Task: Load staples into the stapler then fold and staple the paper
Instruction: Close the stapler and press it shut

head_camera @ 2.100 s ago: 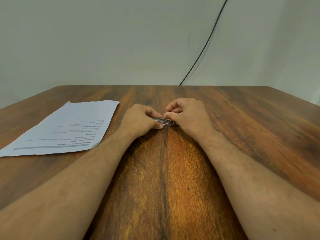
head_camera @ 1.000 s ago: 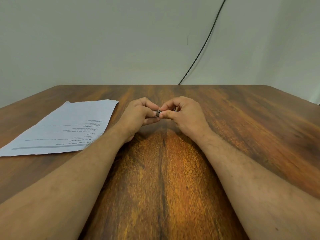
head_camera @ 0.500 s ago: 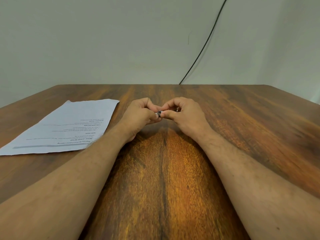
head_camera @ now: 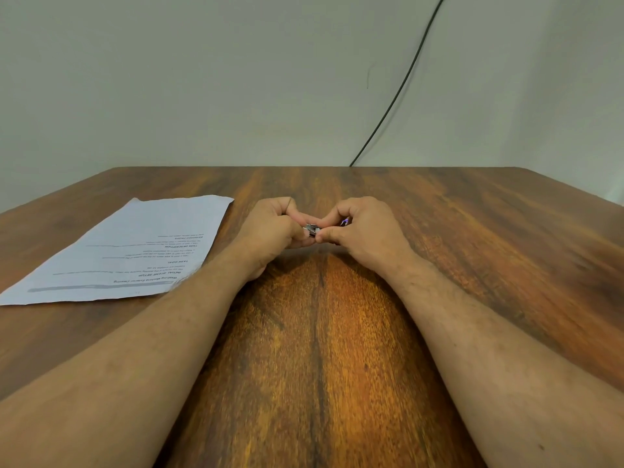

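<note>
Both hands meet at table (head_camera: 320,366) centre: left hand (head_camera: 270,231) and right hand (head_camera: 368,231) are pinched together on a small metal stapler (head_camera: 311,229). The loading looks unfinished. The paper (head_camera: 135,251) lies flat at ten o'clock, neither folded nor stapled.

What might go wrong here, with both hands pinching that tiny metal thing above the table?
1. The small metal piece is held only between the fingertips of the left hand and right hand; it may slip and drop onto the wooden table.
2. If it is a strip of staples, pinching might snap it.
3. The paper lies beside the left forearm, which might nudge or crease it.
</note>
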